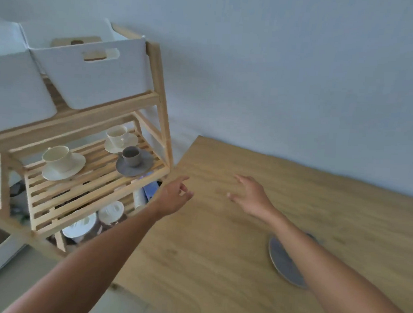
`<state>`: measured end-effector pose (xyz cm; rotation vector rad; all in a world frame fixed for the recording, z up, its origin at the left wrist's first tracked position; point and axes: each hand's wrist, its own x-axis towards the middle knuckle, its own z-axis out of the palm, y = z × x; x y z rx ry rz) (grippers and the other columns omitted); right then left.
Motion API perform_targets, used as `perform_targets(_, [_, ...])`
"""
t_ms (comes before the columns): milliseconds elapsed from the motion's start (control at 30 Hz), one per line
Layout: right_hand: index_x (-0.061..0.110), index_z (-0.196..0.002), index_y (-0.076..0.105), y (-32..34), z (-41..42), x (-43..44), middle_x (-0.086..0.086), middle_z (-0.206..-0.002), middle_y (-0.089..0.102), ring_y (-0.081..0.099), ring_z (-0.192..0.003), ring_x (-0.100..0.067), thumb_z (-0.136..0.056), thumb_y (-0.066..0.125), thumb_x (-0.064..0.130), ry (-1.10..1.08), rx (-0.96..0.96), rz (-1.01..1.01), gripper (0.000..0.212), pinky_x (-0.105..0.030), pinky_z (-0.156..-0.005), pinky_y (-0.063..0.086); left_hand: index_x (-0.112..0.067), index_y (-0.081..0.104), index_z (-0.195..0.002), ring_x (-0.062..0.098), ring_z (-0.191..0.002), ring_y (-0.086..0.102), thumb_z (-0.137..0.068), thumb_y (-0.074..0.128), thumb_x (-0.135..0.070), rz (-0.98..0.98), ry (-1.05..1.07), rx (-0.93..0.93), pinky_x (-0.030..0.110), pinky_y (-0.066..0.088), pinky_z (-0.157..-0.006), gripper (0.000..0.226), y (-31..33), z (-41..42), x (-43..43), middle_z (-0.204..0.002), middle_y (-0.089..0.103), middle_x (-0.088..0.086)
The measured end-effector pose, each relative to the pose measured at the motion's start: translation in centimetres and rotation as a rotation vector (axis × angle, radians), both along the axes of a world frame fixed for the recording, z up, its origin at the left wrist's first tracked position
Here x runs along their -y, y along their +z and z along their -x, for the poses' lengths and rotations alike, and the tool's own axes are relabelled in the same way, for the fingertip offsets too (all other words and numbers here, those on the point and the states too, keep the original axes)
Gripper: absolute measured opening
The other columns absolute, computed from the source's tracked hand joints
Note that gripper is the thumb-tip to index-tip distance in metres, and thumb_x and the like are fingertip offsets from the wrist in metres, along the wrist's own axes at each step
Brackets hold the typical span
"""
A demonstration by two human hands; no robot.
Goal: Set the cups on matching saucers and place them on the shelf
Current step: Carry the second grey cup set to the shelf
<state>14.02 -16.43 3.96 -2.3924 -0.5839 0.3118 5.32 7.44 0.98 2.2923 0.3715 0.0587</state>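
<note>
On the slatted middle level of the wooden shelf (96, 189) stand three sets: a cream cup (57, 157) on a cream saucer (77, 167), a smaller cream cup (117, 134) on its saucer (131, 141), and a grey cup (131, 155) on a grey saucer (144, 165). A grey saucer (282, 261) lies on the wooden table (220, 240), partly hidden under my right forearm. My left hand (174, 196) hovers empty by the shelf's right corner, fingers apart. My right hand (251, 194) is over the table, fingers spread, holding nothing.
Two white bins (90, 78) fill the shelf's top level. White dishes (94, 220) and a blue item (151, 189) sit on the bottom level. A pale wall (276, 76) runs behind the table, and there is floor at the lower left.
</note>
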Motion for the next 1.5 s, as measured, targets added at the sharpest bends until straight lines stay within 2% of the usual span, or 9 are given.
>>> perform_targets(233, [0.019,-0.144,0.047,1.9,3.2,11.5,-0.008,-0.142,0.052,0.047,-0.133,-0.024,-0.087,0.072,0.035,-0.125,0.030,-0.021,0.065,-0.032,-0.108,0.035,-0.013,0.049,-0.137,0.013,-0.088,0.054,-0.088,0.068,-0.024,0.023,-0.160,0.058,0.019,0.036,-0.080,0.054,1.0,-1.3,11.1,-0.096,0.063,0.002])
perform_targets(467, [0.021,-0.144,0.048,1.3,6.5,21.0,-0.005,-0.139,0.054,0.050,-0.130,-0.019,-0.086,0.072,0.033,-0.271,0.007,-0.037,0.064,-0.023,-0.098,0.034,-0.013,0.045,-0.140,0.019,-0.094,0.059,-0.089,0.065,-0.029,0.007,-0.305,-0.022,0.024,0.040,-0.081,0.057,-0.6,-1.0,19.2,-0.104,0.066,0.009])
perform_targets(800, [0.018,-0.148,0.042,-3.5,8.8,25.5,-0.009,-0.145,0.048,0.046,-0.133,-0.025,-0.087,0.071,0.036,-0.375,-0.168,0.039,0.070,-0.038,-0.109,0.039,-0.010,0.051,-0.133,0.018,-0.083,0.058,-0.087,0.068,-0.020,0.006,-0.364,-0.106,0.028,0.045,-0.082,0.051,-3.1,-0.2,23.2,-0.088,0.061,0.005])
perform_targets(900, [0.016,-0.147,0.041,-4.9,8.9,25.1,-0.008,-0.133,0.053,0.055,-0.119,-0.026,-0.087,0.071,0.037,-0.376,-0.185,0.061,0.071,-0.034,-0.099,0.045,-0.018,0.049,-0.134,0.022,-0.095,0.062,-0.086,0.067,-0.028,-0.030,-0.387,-0.145,0.032,0.047,-0.085,0.052,-3.4,0.0,23.4,-0.094,0.061,0.001])
perform_targets(1033, [0.020,-0.125,0.055,-5.8,9.1,24.0,0.016,-0.088,0.053,0.056,-0.089,-0.015,-0.086,0.073,0.026,-0.344,-0.169,0.034,0.043,-0.015,-0.067,0.041,-0.024,0.044,-0.138,0.025,-0.108,0.061,-0.087,0.063,-0.035,-0.108,-0.400,-0.160,0.038,0.048,-0.093,0.055,-3.5,0.1,23.6,-0.114,0.065,0.003])
perform_targets(1167, [0.023,-0.126,0.055,-6.2,8.6,23.1,0.005,-0.088,0.060,0.070,-0.078,-0.023,-0.082,0.077,0.022,-0.356,-0.193,-0.044,0.049,-0.035,-0.065,0.059,-0.022,0.045,-0.137,0.022,-0.111,0.060,-0.088,0.064,-0.027,-0.025,-0.359,-0.167,0.036,0.047,-0.096,0.053,-3.4,0.2,23.7,-0.119,0.065,0.003])
perform_targets(1267, [0.024,-0.132,0.054,-6.2,8.4,22.4,0.006,-0.081,0.062,0.067,-0.058,-0.014,-0.083,0.077,0.014,-0.386,-0.239,-0.114,0.055,-0.030,-0.053,0.059,-0.023,0.049,-0.135,0.017,-0.109,0.061,-0.089,0.064,-0.020,0.087,-0.305,-0.125,0.028,0.047,-0.091,0.049,-3.0,0.5,23.4,-0.114,0.066,-0.002])
perform_targets(1367, [0.022,-0.133,0.055,-5.9,7.9,21.2,0.005,-0.078,0.066,0.068,-0.056,-0.016,-0.082,0.078,0.013,-0.377,-0.245,-0.164,0.056,-0.037,-0.058,0.061,-0.023,0.051,-0.136,0.013,-0.094,0.062,-0.089,0.065,-0.016,0.160,-0.242,-0.075,0.019,0.043,-0.080,0.049,-2.5,0.8,22.2,-0.097,0.062,-0.007])
perform_targets(1500, [0.022,-0.133,0.055,-5.2,6.6,17.7,0.005,-0.080,0.068,0.067,-0.056,-0.013,-0.081,0.078,0.011,-0.302,-0.259,-0.200,0.057,-0.035,-0.058,0.061,-0.022,0.049,-0.138,0.007,-0.084,0.057,-0.091,0.063,-0.019,0.155,-0.176,-0.050,0.017,0.043,-0.075,0.049,-2.0,1.5,18.8,-0.098,0.061,-0.005])
